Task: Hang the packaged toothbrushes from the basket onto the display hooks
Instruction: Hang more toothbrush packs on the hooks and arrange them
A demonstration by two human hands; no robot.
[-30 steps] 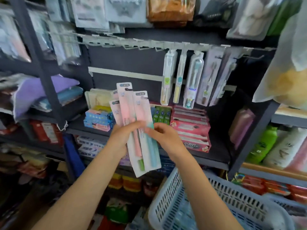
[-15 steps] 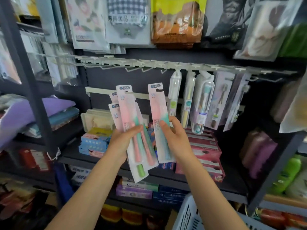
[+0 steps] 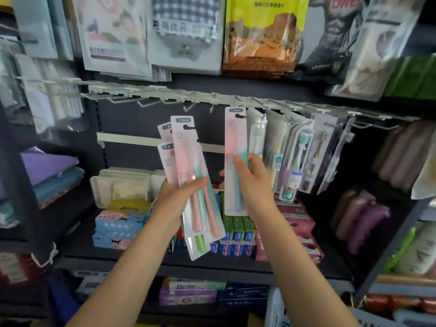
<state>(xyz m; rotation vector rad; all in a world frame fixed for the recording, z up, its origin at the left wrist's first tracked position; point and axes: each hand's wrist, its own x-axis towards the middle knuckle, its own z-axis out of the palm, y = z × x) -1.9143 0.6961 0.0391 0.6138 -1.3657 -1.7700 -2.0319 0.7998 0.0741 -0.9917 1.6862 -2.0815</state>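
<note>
Two hands, both occupied. Left hand [image 3: 175,199]: fingers wrapped round a fanned bundle of toothbrush packs [image 3: 186,175], several cards overlapping, exact count not clear; pink and teal handles in front, one green handle at the lower end; bundle tilted, tops leaning left. Right hand [image 3: 253,185]: thumb and fingers pinching a single toothbrush pack [image 3: 236,147], held upright, pink card with teal handle; its notched top sits just beneath the hook rail [image 3: 188,96], whether it touches a hook cannot be told.

Hook rail: pale bar running across the dark back panel, with a row of bare hooks [image 3: 146,103] on the left half. Right half carries hung toothbrush packs [image 3: 304,156], clear blisters and pale cards, close beside the single pack.

Basket [image 3: 276,310]: white, slotted wall, only a corner visible at the lower edge near the right forearm; contents not visible.

Shelf [image 3: 118,260] below the hands: dark board stocked with blue boxes [image 3: 118,228] at left, green-and-blue toothpaste boxes [image 3: 238,230] at centre, red boxes [image 3: 299,223] at right, and pale flat packs [image 3: 122,185] behind.

Above the rail: hanging bags, among them a checked-cloth pack [image 3: 186,31] and a yellow-orange bag [image 3: 262,34]. Left bay: folded purple and teal cloths [image 3: 52,171].
</note>
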